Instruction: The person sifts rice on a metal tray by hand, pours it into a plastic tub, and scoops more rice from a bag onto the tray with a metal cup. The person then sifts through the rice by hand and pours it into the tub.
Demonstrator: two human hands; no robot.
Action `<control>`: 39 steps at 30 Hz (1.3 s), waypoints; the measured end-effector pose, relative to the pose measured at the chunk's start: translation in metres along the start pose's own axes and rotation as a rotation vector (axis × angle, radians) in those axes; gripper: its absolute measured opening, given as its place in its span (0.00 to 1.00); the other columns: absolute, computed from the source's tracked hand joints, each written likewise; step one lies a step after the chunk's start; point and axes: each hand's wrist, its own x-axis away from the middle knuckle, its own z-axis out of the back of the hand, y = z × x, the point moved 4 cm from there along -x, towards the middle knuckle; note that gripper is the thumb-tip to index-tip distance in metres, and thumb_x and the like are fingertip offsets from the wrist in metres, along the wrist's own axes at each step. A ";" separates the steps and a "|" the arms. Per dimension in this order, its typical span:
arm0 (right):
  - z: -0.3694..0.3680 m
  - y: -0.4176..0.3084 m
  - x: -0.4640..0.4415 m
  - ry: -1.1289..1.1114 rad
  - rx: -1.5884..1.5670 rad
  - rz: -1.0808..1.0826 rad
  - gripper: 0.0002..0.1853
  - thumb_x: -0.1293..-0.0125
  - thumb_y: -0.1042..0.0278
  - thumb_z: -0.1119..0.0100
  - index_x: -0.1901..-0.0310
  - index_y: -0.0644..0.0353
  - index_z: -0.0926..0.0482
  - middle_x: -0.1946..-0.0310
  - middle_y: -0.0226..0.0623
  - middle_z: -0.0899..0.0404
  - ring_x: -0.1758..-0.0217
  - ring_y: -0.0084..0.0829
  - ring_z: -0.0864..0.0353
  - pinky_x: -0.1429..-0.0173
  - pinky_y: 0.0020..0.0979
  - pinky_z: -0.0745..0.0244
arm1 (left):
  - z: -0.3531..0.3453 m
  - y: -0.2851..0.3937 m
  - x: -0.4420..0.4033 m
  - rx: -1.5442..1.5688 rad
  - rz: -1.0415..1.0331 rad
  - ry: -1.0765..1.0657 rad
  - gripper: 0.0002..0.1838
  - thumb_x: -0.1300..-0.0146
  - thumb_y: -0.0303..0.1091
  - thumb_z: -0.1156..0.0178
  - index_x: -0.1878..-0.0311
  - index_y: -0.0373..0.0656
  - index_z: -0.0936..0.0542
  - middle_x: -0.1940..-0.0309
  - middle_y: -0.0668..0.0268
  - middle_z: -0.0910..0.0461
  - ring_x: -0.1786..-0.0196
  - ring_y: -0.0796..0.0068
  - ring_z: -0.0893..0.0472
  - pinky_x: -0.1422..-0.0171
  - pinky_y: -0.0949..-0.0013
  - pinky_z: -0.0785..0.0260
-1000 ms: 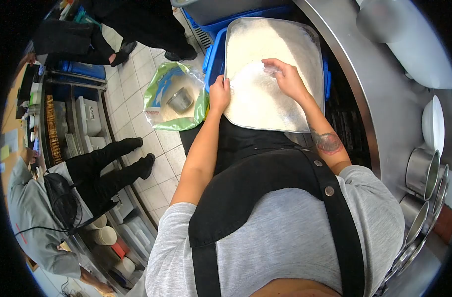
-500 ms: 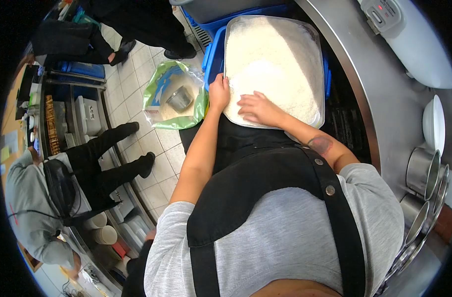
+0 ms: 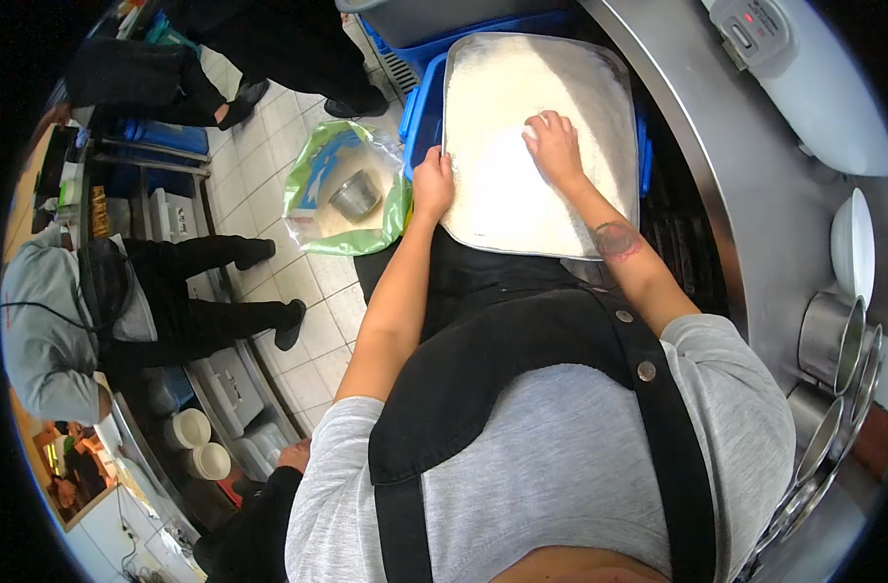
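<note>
A large clear tub (image 3: 536,251) is filled nearly to its rim with a pale, fine material (image 3: 512,83) that looks like flour or crumbs. My left hand (image 3: 432,185) is closed around the tub's left edge. On the surface of the pale material, near the middle of the tub, rests my right hand (image 3: 556,148), its fingers slightly bent and apart. Whether any of the material is under the fingers is hidden. On the floor to the left, an open green and white bag (image 3: 393,216) has more of the pale material and a metal scoop or cup (image 3: 356,196) inside.
Blue bins (image 3: 420,121) surround the tub. A steel counter (image 3: 692,117) curves along the right, with a white appliance (image 3: 813,97), a white bowl (image 3: 852,243) and metal pots (image 3: 831,335). One person (image 3: 55,321) stands at the left counter; others' dark-trousered legs (image 3: 279,49) are at the back.
My right hand has moved up and slightly right across the pale material, away from the near edge. The left hand keeps its hold. At the left, a person has shifted position.
</note>
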 end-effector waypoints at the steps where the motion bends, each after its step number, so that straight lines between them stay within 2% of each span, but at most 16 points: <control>1: 0.000 0.000 0.005 -0.076 -0.074 -0.026 0.10 0.42 0.66 0.36 0.59 0.55 0.21 0.58 0.42 0.23 0.51 0.42 0.23 0.47 0.42 0.29 | 0.001 0.001 0.000 0.007 -0.003 0.000 0.14 0.32 0.37 0.49 0.54 0.37 0.22 0.66 0.43 0.19 0.61 0.41 0.20 0.55 0.47 0.29; 3: 0.001 -0.003 0.012 -0.226 -0.224 -0.076 0.09 0.43 0.68 0.35 0.60 0.56 0.20 0.59 0.42 0.24 0.55 0.43 0.21 0.50 0.41 0.26 | 0.002 0.002 0.001 0.010 -0.020 0.004 0.14 0.32 0.36 0.49 0.54 0.36 0.22 0.67 0.43 0.19 0.61 0.40 0.20 0.55 0.46 0.30; 4: 0.005 -0.006 0.015 -0.314 -0.282 -0.084 0.09 0.43 0.74 0.37 0.59 0.57 0.19 0.59 0.46 0.21 0.58 0.44 0.19 0.52 0.37 0.23 | 0.002 0.002 0.001 0.007 -0.033 0.009 0.13 0.32 0.36 0.49 0.54 0.36 0.22 0.68 0.43 0.19 0.62 0.40 0.20 0.56 0.46 0.30; 7: 0.017 -0.016 0.012 -0.534 -0.508 -0.193 0.14 0.43 0.81 0.44 0.55 0.59 0.18 0.57 0.45 0.18 0.53 0.40 0.17 0.49 0.35 0.22 | 0.002 0.002 0.001 -0.001 -0.028 0.006 0.14 0.32 0.36 0.50 0.54 0.36 0.22 0.67 0.43 0.19 0.61 0.40 0.20 0.55 0.46 0.30; 10: 0.037 -0.030 -0.001 -0.652 -0.894 -0.536 0.20 0.46 0.86 0.51 0.53 0.62 0.18 0.53 0.44 0.17 0.48 0.35 0.18 0.45 0.32 0.24 | 0.002 0.002 0.001 0.011 -0.009 -0.005 0.14 0.32 0.37 0.50 0.53 0.37 0.22 0.66 0.43 0.19 0.61 0.40 0.20 0.55 0.47 0.29; 13: 0.053 -0.041 -0.009 -0.562 -0.840 -0.209 0.19 0.45 0.86 0.51 0.53 0.64 0.18 0.52 0.41 0.17 0.47 0.32 0.19 0.41 0.31 0.26 | 0.000 0.000 0.000 0.001 -0.003 -0.005 0.15 0.32 0.37 0.50 0.53 0.37 0.22 0.66 0.42 0.19 0.61 0.40 0.20 0.54 0.46 0.30; 16: 0.056 -0.048 -0.004 -0.570 -0.872 -0.086 0.17 0.44 0.83 0.49 0.53 0.63 0.18 0.53 0.42 0.17 0.47 0.33 0.19 0.39 0.32 0.28 | 0.000 -0.002 0.000 -0.006 -0.025 0.016 0.14 0.32 0.37 0.50 0.52 0.36 0.23 0.67 0.42 0.19 0.61 0.40 0.20 0.55 0.45 0.30; 19: 0.050 -0.057 0.006 -0.605 -0.866 -0.192 0.17 0.44 0.80 0.45 0.52 0.61 0.18 0.52 0.42 0.17 0.46 0.34 0.20 0.37 0.34 0.29 | 0.000 -0.001 0.000 -0.003 -0.028 0.008 0.14 0.31 0.36 0.51 0.52 0.36 0.23 0.67 0.42 0.20 0.61 0.39 0.20 0.56 0.44 0.31; 20: 0.045 -0.060 0.012 -0.540 -0.777 -0.074 0.14 0.45 0.75 0.40 0.55 0.59 0.17 0.55 0.41 0.17 0.47 0.36 0.19 0.39 0.34 0.29 | 0.001 -0.001 0.000 -0.004 -0.024 -0.001 0.14 0.31 0.36 0.51 0.51 0.36 0.24 0.66 0.42 0.20 0.60 0.39 0.20 0.55 0.44 0.31; 23: 0.025 -0.084 0.030 -0.506 -0.486 0.156 0.11 0.42 0.69 0.37 0.57 0.54 0.19 0.54 0.33 0.18 0.39 0.40 0.25 0.33 0.44 0.35 | 0.000 -0.004 -0.002 0.016 -0.043 -0.033 0.14 0.30 0.36 0.53 0.51 0.36 0.24 0.65 0.41 0.20 0.59 0.38 0.21 0.55 0.44 0.31; 25: 0.008 -0.107 0.052 -0.463 -0.389 0.273 0.10 0.44 0.63 0.34 0.60 0.47 0.20 0.50 0.27 0.22 0.33 0.36 0.32 0.33 0.62 0.44 | 0.001 -0.004 -0.002 0.032 -0.057 -0.038 0.14 0.30 0.35 0.53 0.50 0.37 0.25 0.64 0.41 0.20 0.59 0.38 0.21 0.54 0.44 0.31; 27: -0.005 -0.119 0.065 -0.424 -0.350 0.456 0.09 0.42 0.62 0.38 0.60 0.48 0.21 0.52 0.29 0.25 0.36 0.32 0.32 0.35 0.66 0.45 | 0.002 -0.004 -0.003 0.052 -0.070 -0.043 0.14 0.29 0.36 0.54 0.50 0.37 0.25 0.64 0.41 0.20 0.58 0.38 0.21 0.54 0.44 0.31; 30: -0.017 -0.107 0.050 -0.411 -0.169 0.378 0.07 0.38 0.64 0.45 0.58 0.49 0.22 0.48 0.29 0.27 0.32 0.33 0.35 0.34 0.71 0.50 | 0.004 -0.005 -0.002 0.067 -0.072 -0.049 0.14 0.29 0.36 0.54 0.51 0.37 0.25 0.64 0.41 0.20 0.58 0.37 0.21 0.54 0.43 0.32; 33: -0.026 -0.060 0.026 -0.198 0.067 0.152 0.06 0.36 0.67 0.50 0.60 0.51 0.23 0.45 0.34 0.27 0.28 0.37 0.40 0.33 0.72 0.52 | 0.002 -0.003 -0.001 0.050 -0.061 -0.054 0.14 0.30 0.36 0.54 0.51 0.37 0.25 0.64 0.41 0.20 0.58 0.38 0.21 0.53 0.43 0.32; 37: 0.034 -0.015 0.013 -0.109 0.036 -0.039 0.06 0.40 0.67 0.41 0.60 0.52 0.23 0.44 0.37 0.28 0.28 0.42 0.40 0.31 0.62 0.48 | 0.000 -0.006 -0.001 0.012 -0.028 -0.058 0.14 0.29 0.36 0.54 0.50 0.37 0.24 0.63 0.42 0.20 0.58 0.39 0.21 0.53 0.45 0.31; 39: 0.061 0.002 0.030 -0.081 -0.020 -0.068 0.15 0.44 0.63 0.35 0.56 0.53 0.24 0.43 0.41 0.30 0.30 0.45 0.40 0.31 0.54 0.45 | 0.001 -0.002 0.001 0.011 -0.015 -0.056 0.15 0.29 0.36 0.54 0.50 0.38 0.24 0.63 0.42 0.19 0.58 0.39 0.21 0.52 0.45 0.31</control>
